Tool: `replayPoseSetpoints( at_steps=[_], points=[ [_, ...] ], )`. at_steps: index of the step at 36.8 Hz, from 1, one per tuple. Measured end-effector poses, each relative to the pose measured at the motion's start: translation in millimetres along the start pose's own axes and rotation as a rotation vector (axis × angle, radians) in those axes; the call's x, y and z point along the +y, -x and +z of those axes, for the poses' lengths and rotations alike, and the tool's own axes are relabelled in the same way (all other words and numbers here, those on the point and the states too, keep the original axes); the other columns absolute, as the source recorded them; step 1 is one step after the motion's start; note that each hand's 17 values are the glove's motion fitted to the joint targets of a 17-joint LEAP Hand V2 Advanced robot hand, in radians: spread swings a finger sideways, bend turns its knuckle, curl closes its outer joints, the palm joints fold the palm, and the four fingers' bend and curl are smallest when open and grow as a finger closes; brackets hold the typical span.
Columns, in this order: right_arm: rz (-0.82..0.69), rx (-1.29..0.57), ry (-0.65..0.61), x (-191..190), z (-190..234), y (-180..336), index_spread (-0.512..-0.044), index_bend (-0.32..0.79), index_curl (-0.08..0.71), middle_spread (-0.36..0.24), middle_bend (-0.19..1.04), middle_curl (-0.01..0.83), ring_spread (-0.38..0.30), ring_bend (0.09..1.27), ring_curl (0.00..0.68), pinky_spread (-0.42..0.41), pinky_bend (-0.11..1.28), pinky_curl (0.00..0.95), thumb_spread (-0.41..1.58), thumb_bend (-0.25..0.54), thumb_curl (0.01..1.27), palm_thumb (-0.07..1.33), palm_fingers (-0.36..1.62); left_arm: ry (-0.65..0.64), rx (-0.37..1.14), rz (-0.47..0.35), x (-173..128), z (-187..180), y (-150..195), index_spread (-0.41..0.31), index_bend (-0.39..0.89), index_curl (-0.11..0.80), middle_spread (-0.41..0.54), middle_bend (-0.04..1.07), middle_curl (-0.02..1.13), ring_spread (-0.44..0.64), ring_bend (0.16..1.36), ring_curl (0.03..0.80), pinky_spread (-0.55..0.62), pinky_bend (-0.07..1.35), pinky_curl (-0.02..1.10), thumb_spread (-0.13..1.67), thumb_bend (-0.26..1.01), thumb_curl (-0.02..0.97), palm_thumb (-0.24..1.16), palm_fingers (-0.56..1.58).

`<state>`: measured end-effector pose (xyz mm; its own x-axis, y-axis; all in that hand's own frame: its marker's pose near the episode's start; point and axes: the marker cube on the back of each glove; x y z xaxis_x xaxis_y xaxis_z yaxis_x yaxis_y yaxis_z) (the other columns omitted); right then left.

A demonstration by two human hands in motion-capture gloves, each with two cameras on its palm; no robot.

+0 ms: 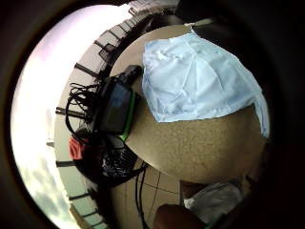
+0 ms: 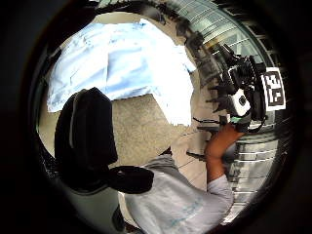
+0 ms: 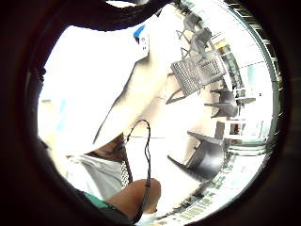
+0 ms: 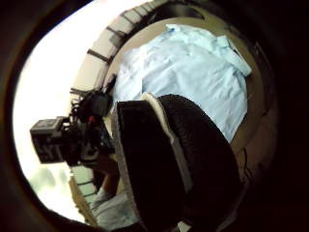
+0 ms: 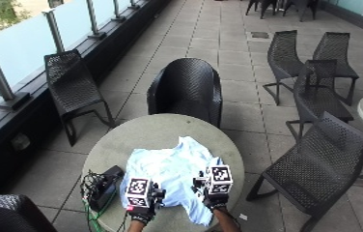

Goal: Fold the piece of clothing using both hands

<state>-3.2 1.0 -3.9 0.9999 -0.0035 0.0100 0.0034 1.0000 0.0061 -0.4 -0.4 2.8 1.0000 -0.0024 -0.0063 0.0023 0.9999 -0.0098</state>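
Both hands hover over the near edge of the light blue shirt (image 5: 169,176) — nothing pinched yet.
We'd pinch matching corners on the round table (image 5: 136,133); left hand (image 5: 141,211) and right hand (image 5: 215,200) — fingers hidden, we cannot tell.

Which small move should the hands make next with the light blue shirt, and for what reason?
Probably lower both hands onto the near edge of the shirt and grasp it: the left hand and right hand hover there, holding nothing, and the shirt lies crumpled, unfolded.

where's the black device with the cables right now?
In the outside view the black device lies on the round table near its left edge, beside the light blue shirt and just left of the left hand.
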Motion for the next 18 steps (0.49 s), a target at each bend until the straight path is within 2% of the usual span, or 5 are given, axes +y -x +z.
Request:
replayPoseSetpoints(
  at_steps=[1, 3, 7, 12, 18],
  points=[
    [-0.001, -0.002, -0.001, -0.2, -0.1, 0.5, -0.206, 0.22, 0.06, -0.045, 0.23, 0.057, 0.037, 0.19, 0.02, 0.128, 0.31, 0.066, 0.44, 0.119, 0.02, 0.19, 0.23, 0.002, 0.002, 0.0, 0.0, 0.4, 0.0, -0.049, 0.17, 0.051, -0.014, 0.25, 0.07, 0.07, 0.48, 0.095, 0.2, 0.23, 0.05, 0.46, 0.16, 0.037, 0.22, 0.52],
    [-0.003, -0.008, -0.003, -1.5, 0.5, 1.8, -0.257, 0.21, 0.092, -0.057, 0.23, 0.081, 0.047, 0.19, 0.04, 0.161, 0.32, 0.095, 0.59, 0.128, 0.03, 0.2, 0.22, 0.01, 0.011, 0.001, -0.3, 2.0, -0.2, -0.061, 0.16, 0.077, -0.018, 0.25, 0.11, 0.09, 0.51, 0.143, 0.26, 0.23, 0.08, 0.63, 0.18, 0.054, 0.25, 0.5],
    [-0.003, -0.005, 0.002, -5.5, 4.3, 3.8, -0.325, 0.21, 0.145, -0.073, 0.23, 0.118, 0.063, 0.19, 0.064, 0.207, 0.33, 0.138, 0.82, 0.133, 0.05, 0.22, 0.2, 0.025, 0.014, 0.003, -1.1, 5.0, 0.0, -0.074, 0.16, 0.118, -0.016, 0.23, 0.17, 0.12, 0.54, 0.197, 0.34, 0.23, 0.13, 0.88, 0.19, 0.084, 0.27, 0.47],
    [-0.019, 0.002, 0.032, -5.8, 4.0, 10.6, -0.371, 0.2, 0.191, -0.071, 0.21, 0.156, 0.084, 0.19, 0.084, 0.241, 0.32, 0.169, 1.01, 0.124, 0.07, 0.23, 0.18, 0.046, 0.007, 0.006, -2.7, 6.9, -0.5, -0.08, 0.15, 0.156, -0.011, 0.22, 0.21, 0.15, 0.54, 0.222, 0.39, 0.24, 0.16, 1.08, 0.19, 0.117, 0.27, 0.44],
    [-0.026, 0.026, 0.037, -4.1, 1.7, 15.0, -0.399, 0.19, 0.231, -0.073, 0.2, 0.191, 0.096, 0.19, 0.099, 0.261, 0.32, 0.198, 1.14, 0.106, 0.1, 0.24, 0.17, 0.066, 0.01, 0.006, -0.3, 4.5, -1.7, -0.085, 0.15, 0.189, -0.01, 0.21, 0.24, 0.17, 0.55, 0.24, 0.42, 0.24, 0.19, 1.22, 0.18, 0.149, 0.27, 0.42]
  ],
)
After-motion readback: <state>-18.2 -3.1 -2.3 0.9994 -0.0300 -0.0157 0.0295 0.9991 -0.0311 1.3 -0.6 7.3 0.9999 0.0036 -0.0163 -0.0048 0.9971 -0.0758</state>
